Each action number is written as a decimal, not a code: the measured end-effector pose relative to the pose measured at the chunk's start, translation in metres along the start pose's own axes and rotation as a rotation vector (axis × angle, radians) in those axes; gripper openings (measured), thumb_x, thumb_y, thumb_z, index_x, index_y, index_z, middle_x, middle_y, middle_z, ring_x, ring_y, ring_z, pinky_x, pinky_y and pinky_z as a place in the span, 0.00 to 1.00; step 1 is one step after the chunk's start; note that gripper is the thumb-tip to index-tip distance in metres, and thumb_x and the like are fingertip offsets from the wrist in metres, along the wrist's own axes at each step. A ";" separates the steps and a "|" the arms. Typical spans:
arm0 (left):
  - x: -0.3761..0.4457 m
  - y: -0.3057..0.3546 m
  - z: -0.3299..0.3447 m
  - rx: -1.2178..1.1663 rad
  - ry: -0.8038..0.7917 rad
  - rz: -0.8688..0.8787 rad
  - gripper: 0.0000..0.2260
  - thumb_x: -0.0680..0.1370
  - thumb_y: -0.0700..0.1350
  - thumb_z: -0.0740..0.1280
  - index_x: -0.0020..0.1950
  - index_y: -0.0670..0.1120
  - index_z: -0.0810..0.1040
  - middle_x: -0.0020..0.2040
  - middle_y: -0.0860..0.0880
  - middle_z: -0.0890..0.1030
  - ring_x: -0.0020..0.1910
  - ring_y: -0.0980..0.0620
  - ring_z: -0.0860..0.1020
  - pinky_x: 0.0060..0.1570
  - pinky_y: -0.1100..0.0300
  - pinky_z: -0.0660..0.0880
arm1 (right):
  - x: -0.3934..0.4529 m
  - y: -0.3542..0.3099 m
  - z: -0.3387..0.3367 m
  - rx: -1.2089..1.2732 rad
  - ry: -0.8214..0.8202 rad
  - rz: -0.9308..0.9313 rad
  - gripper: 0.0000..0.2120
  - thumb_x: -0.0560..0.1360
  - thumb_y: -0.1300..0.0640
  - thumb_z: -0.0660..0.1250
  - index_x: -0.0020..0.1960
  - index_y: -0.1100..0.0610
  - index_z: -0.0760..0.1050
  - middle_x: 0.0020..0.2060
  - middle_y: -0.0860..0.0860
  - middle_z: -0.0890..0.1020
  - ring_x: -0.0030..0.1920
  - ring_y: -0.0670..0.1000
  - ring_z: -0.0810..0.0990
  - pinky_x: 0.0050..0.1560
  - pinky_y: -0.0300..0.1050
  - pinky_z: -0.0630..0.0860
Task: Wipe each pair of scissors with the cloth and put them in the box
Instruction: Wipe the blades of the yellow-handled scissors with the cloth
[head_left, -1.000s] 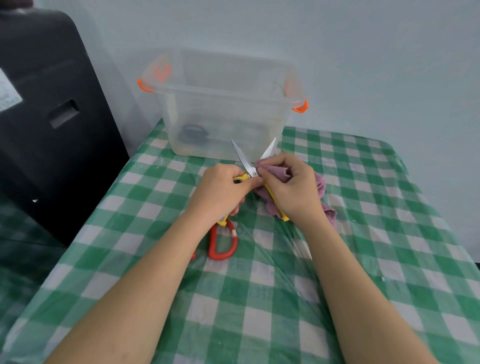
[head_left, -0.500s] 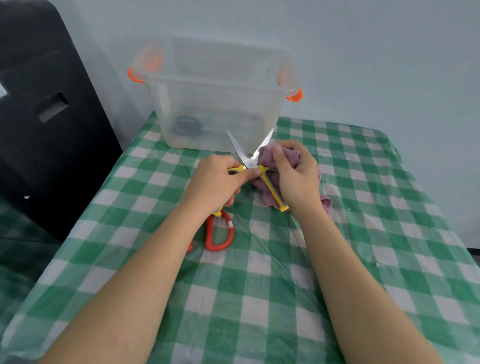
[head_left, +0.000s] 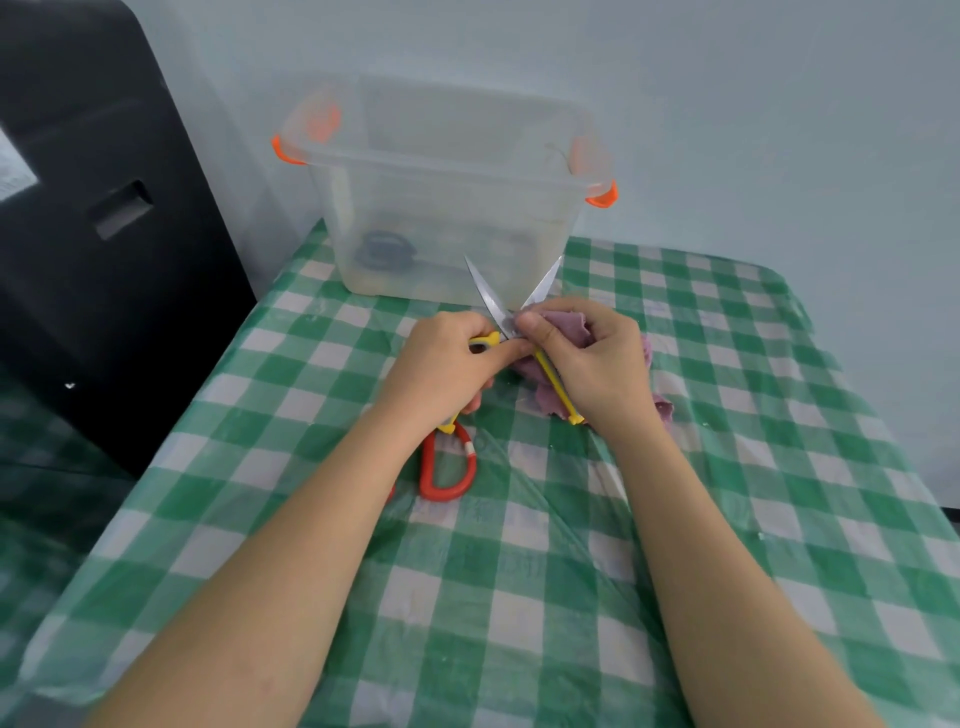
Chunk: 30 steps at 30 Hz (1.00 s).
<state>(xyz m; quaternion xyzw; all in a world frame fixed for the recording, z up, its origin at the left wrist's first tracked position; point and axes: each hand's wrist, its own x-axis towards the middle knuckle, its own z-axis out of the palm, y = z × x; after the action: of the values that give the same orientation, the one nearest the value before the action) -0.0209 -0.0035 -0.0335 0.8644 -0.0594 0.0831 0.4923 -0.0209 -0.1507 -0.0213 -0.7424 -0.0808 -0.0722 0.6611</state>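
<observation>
- Both hands have edged nearer the clear plastic box with orange clips (head_left: 447, 208) at the green-checked tablecloth's (head_left: 519, 597) far edge.
- Left hand (head_left: 441, 364) grasps the yellow-handled scissors (head_left: 498, 322), blades spread; right hand (head_left: 592, 358) pinches the purple cloth (head_left: 566, 325) on one blade.
- Pale wall behind; no legible writing.

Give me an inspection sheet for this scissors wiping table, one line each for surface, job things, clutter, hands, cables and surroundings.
Surface: table under a green and white checked cover, wrinkled.
Job's things: yellow-handled scissors held with blades spread; purple cloth at the blade pivot; red-handled scissors lying on the table, partly under the left forearm; clear box with orange latches at the far edge, a dark item inside.
Clutter: nothing seen.
Hands: left hand grips a yellow handle; right hand pinches the cloth against a blade.
Cables: nothing seen.
Surroundings: pale wall behind; black cabinet on the left.
</observation>
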 end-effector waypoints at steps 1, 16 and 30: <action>-0.001 0.000 0.000 0.002 0.005 -0.002 0.19 0.75 0.56 0.71 0.38 0.40 0.78 0.21 0.49 0.74 0.19 0.52 0.73 0.24 0.60 0.69 | -0.001 0.000 0.000 -0.001 -0.009 -0.001 0.07 0.76 0.62 0.70 0.41 0.54 0.81 0.28 0.46 0.80 0.23 0.42 0.77 0.23 0.32 0.71; -0.001 0.002 0.000 0.009 0.005 0.000 0.16 0.75 0.55 0.71 0.38 0.42 0.78 0.20 0.53 0.74 0.19 0.53 0.73 0.24 0.61 0.69 | -0.003 -0.002 0.007 -0.074 0.149 -0.065 0.07 0.72 0.61 0.74 0.43 0.59 0.76 0.33 0.47 0.80 0.30 0.37 0.78 0.29 0.29 0.72; -0.001 0.008 -0.001 0.063 0.033 0.073 0.13 0.75 0.53 0.70 0.38 0.45 0.79 0.23 0.51 0.74 0.19 0.51 0.75 0.24 0.58 0.72 | 0.003 0.001 0.008 -0.111 0.154 0.005 0.05 0.74 0.53 0.73 0.41 0.52 0.81 0.29 0.46 0.81 0.32 0.43 0.80 0.34 0.41 0.77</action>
<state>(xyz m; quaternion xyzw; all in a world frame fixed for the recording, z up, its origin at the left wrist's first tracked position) -0.0237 -0.0067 -0.0266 0.8752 -0.0802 0.1170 0.4625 -0.0180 -0.1429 -0.0226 -0.7702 -0.0238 -0.1317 0.6235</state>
